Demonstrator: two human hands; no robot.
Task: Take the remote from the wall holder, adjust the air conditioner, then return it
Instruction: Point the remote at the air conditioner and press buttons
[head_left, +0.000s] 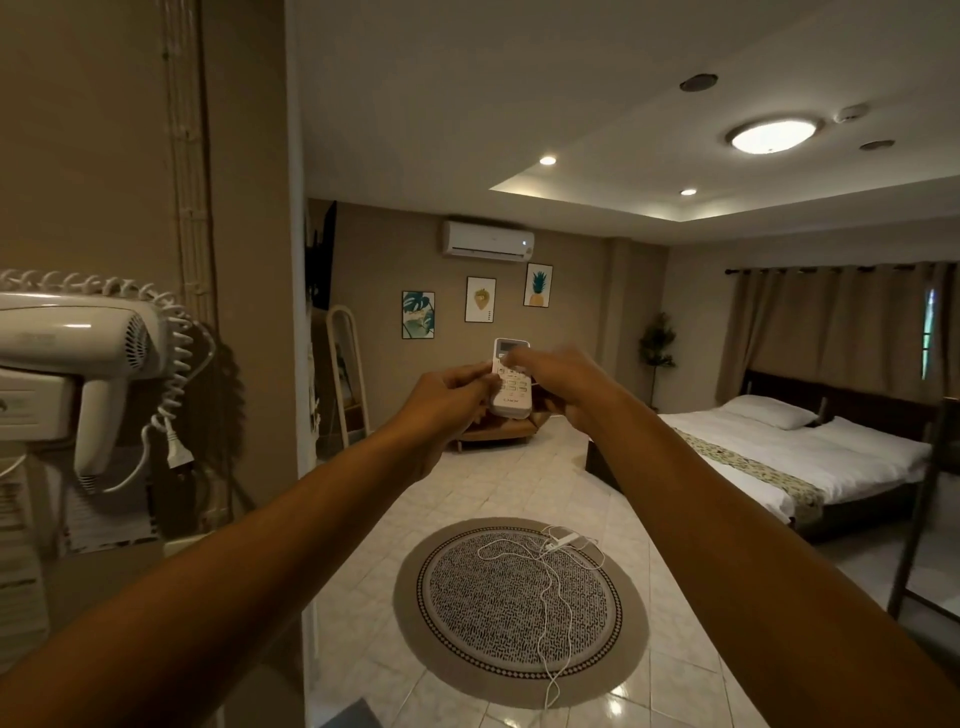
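White AC remote (511, 382) held out at arm's length, aimed toward wall air conditioner (488, 238). Left hand (447, 400) clamped on lower body; right hand (563, 376) curled over keypad, blurred. Judged light, rigid, smooth plastic; best gripped along side edges. Wall holder not visible.

arms: two, bare to frame edge | sleeves: unseen | jewellery: unseen

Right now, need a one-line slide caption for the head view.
Both hands hold the remote out toward the air conditioner on the far wall, right hand over its buttons, left hand steadying it.
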